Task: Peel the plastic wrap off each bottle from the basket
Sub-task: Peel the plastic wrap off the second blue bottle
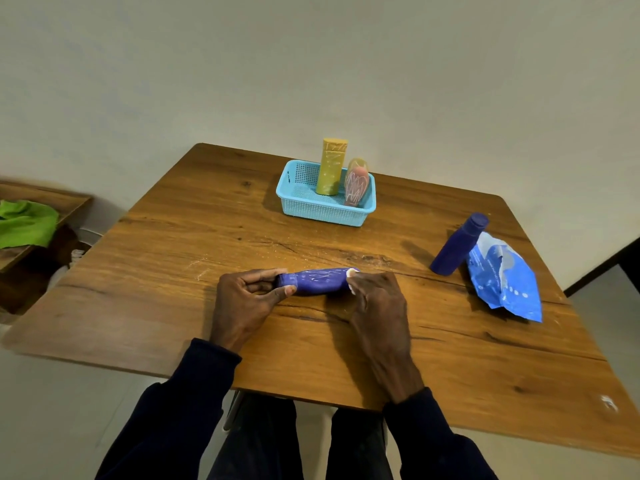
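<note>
A blue bottle [320,281] wrapped in clear plastic lies on its side at the middle of the wooden table [194,237]. My left hand [247,299] grips its cap end between thumb and fingers. At the bottle's right end, where a bit of white plastic bunches, my right hand [375,306] holds it with fingers curled. A light-blue basket [323,211] at the back holds an upright yellow wrapped bottle [331,168] and a pink wrapped bottle [356,183] leaning beside it.
A bare blue bottle [457,245] stands tilted at the right, against a blue plastic pouch [502,278]. A low wooden shelf with a green cloth [24,221] sits left of the table. A wall rises behind it.
</note>
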